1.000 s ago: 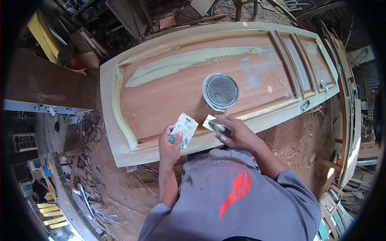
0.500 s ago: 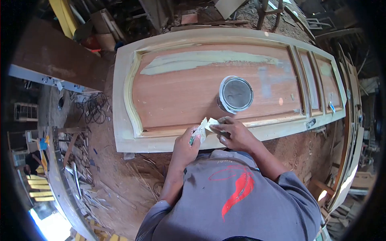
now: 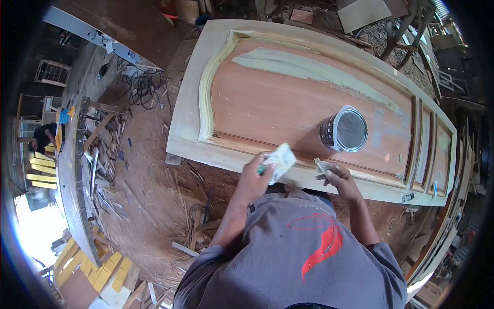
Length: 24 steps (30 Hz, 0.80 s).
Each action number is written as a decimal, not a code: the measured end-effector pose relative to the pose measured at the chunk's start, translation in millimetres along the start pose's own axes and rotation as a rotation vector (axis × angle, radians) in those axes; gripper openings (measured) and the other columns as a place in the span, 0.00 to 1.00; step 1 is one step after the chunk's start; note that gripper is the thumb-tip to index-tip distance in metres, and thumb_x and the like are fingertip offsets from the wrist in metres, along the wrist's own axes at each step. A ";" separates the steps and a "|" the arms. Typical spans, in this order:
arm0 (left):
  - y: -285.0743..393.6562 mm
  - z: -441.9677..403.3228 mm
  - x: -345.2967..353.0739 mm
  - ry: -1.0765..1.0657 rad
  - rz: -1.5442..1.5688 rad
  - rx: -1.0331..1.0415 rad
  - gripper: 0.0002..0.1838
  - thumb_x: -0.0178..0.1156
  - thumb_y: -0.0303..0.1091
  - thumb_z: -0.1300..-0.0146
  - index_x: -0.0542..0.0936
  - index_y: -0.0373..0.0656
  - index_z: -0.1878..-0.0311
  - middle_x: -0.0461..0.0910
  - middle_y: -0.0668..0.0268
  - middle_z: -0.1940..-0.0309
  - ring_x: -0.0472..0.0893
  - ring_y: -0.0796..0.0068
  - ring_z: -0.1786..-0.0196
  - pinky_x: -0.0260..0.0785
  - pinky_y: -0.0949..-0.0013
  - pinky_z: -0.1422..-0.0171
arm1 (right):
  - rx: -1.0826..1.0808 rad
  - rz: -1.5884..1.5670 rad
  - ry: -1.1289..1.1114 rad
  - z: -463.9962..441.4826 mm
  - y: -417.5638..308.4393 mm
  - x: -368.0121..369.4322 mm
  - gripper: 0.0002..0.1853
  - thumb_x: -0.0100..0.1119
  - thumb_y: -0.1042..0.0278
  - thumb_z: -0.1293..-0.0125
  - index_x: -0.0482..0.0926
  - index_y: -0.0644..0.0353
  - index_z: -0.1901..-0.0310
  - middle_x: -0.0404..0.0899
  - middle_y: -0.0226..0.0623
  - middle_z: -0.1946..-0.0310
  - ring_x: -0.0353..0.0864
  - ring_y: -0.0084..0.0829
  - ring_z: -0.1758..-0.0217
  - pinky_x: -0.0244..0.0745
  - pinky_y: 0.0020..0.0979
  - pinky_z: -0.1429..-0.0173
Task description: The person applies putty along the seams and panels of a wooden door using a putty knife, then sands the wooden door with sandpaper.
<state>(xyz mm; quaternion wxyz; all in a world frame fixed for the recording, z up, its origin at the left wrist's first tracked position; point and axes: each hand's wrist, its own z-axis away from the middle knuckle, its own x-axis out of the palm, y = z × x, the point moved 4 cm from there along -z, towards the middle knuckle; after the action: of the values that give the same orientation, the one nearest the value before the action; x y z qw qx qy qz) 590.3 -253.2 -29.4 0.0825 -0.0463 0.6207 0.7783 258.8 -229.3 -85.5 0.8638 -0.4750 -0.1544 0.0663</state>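
My left hand grips a flat, putty-smeared piece with a green patch near the fingers, held above the near edge of a wooden door panel. To its right, my right hand pinches a small pale scraper, apart from the piece. An open can of grey paste rests on the door just beyond my right hand. A long pale filler streak runs along the door's reddish inner panel.
At the far left a person bends beside yellow slats. Black cables and wood scraps litter the floor. A wooden stool stands behind the door, and boards lean at the right.
The view has swung left, so the door looks more tilted. My hands came together half a second ago and have now moved apart, each still holding its piece.
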 end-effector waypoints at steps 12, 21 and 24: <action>-37.2 -4.1 -149.9 0.673 0.313 0.038 0.21 0.66 0.32 0.20 0.77 0.37 0.30 0.84 0.61 0.41 0.85 0.67 0.42 0.82 0.60 0.39 | 0.020 -0.435 0.046 35.7 -18.6 -18.1 0.44 0.66 0.44 0.27 0.65 0.66 0.20 0.83 0.54 0.34 0.88 0.39 0.42 0.80 0.33 0.45; -29.9 -36.4 -112.3 0.536 0.307 -0.042 0.21 0.66 0.32 0.21 0.77 0.34 0.30 0.84 0.62 0.42 0.84 0.72 0.43 0.82 0.65 0.40 | 0.032 -0.467 0.136 55.1 -5.8 -16.3 0.37 0.61 0.53 0.26 0.68 0.64 0.21 0.82 0.54 0.32 0.87 0.41 0.39 0.80 0.36 0.42; -35.4 -47.1 -103.4 0.490 0.301 -0.086 0.21 0.66 0.33 0.21 0.78 0.35 0.31 0.84 0.62 0.43 0.84 0.73 0.44 0.82 0.65 0.40 | 0.059 -0.490 0.143 55.0 -2.7 -13.4 0.35 0.59 0.57 0.26 0.68 0.64 0.21 0.82 0.55 0.32 0.87 0.42 0.37 0.80 0.37 0.41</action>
<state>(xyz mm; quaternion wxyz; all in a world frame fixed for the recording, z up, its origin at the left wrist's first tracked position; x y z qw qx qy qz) 697.1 -298.8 -55.9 -0.1881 -0.1437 0.5885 0.7730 227.9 -190.2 -58.4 0.8762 -0.4017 -0.2012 -0.1742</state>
